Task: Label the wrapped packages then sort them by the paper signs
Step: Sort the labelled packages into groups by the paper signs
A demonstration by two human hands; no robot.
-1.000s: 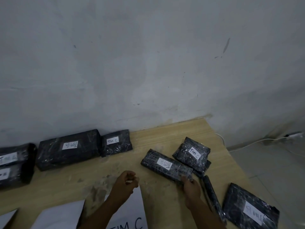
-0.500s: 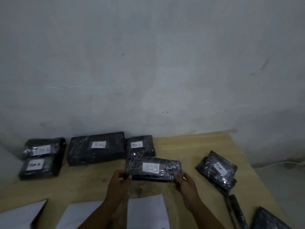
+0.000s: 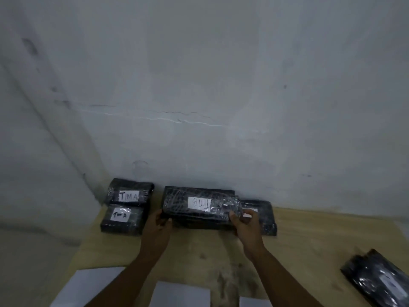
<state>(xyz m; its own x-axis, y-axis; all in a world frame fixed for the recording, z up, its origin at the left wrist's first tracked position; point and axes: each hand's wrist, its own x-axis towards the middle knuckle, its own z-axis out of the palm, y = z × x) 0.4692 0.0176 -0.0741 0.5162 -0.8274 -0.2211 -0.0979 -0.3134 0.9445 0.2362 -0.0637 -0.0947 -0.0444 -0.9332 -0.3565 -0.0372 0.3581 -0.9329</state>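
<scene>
A long black wrapped package (image 3: 179, 203) with an upside-down "TIM B" label lies on top of another black package by the wall. My left hand (image 3: 159, 227) grips its left end and my right hand (image 3: 245, 222) grips its right end. Right of it sits a smaller black package (image 3: 264, 214), its label partly hidden by my right hand. To the left, two black packages labelled "TIM A" sit one behind the other, the far one (image 3: 129, 191) and the near one (image 3: 122, 220). Three white paper signs lie along the near edge: left (image 3: 88, 284), middle (image 3: 179, 294), right (image 3: 251, 302).
A wooden table (image 3: 309, 240) stands against a grey wall. At the right edge lies another black wrapped package (image 3: 376, 278), blurred. The table's left edge runs diagonally beside the "TIM A" packages.
Both hands carried the "TIM B" package from the table's middle leftward and back onto the package by the wall. The view swung left.
</scene>
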